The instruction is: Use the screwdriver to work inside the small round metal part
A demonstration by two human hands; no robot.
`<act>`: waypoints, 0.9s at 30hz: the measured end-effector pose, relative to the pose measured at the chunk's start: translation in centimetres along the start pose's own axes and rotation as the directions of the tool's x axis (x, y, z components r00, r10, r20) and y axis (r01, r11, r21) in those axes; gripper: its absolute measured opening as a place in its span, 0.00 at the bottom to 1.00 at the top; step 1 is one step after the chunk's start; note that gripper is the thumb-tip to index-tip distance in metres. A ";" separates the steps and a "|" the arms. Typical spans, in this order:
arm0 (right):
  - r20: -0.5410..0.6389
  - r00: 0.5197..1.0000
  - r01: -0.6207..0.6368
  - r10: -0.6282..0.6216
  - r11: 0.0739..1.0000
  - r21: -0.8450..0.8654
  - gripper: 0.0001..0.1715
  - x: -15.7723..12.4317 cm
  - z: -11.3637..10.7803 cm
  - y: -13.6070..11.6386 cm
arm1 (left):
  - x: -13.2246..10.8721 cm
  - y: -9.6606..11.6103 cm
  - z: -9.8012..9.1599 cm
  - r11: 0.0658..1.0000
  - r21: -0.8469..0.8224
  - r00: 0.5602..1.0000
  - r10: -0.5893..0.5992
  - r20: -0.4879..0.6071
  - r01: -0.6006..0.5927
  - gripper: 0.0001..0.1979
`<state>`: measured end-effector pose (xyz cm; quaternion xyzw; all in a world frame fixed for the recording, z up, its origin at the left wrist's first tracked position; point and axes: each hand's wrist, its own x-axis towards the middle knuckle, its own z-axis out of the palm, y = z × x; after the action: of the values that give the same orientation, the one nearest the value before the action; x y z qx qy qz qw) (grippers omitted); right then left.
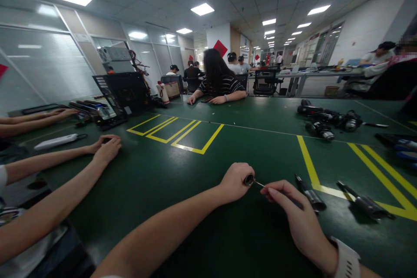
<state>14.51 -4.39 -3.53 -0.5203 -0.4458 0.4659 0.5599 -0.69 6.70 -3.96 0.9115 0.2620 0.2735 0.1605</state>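
Observation:
My left hand [236,181] is closed around a dark, round metal part [248,179], whose open, ring-shaped end faces right. Most of that part is hidden in the palm. My right hand [293,208], with a white watch band at the wrist, pinches a thin metal rod [259,184] between thumb and fingertips. The rod's far end reaches the rim of the round part; whether it goes inside I cannot tell. Right of my right hand, a metal cylinder with a narrow shaft [315,200] lies on the green table [182,208], and a second shafted cylinder [371,206] lies farther right.
Yellow tape outlines [189,149] mark the table. Several black and silver mechanical parts [352,120] lie at the back right. A black open frame [127,93] stands at the back left, near a white handheld device [56,141]. A co-worker's hands [107,147] rest at left; another person [220,80] sits opposite.

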 end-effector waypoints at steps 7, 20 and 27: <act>0.039 0.999 -0.017 0.015 0.998 0.064 0.09 0.1 -0.1 -0.1 | 0.0 0.0 0.0 0.998 -0.059 0.999 -0.033 -0.011 0.033 0.06; 0.004 1.000 -0.015 0.015 1.000 0.002 0.09 0.1 -0.1 0.3 | -0.1 0.0 0.0 0.997 0.074 0.999 -0.022 0.042 0.019 0.02; 0.046 0.996 -0.091 0.082 0.965 0.246 0.08 0.5 -0.2 -0.2 | 0.0 0.0 -0.1 0.999 -0.052 1.000 -0.014 0.012 0.014 0.04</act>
<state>14.78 -3.90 -3.32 -0.4569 -0.3710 0.5511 0.5916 -0.76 6.71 -3.83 0.9067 0.2602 0.2737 0.1876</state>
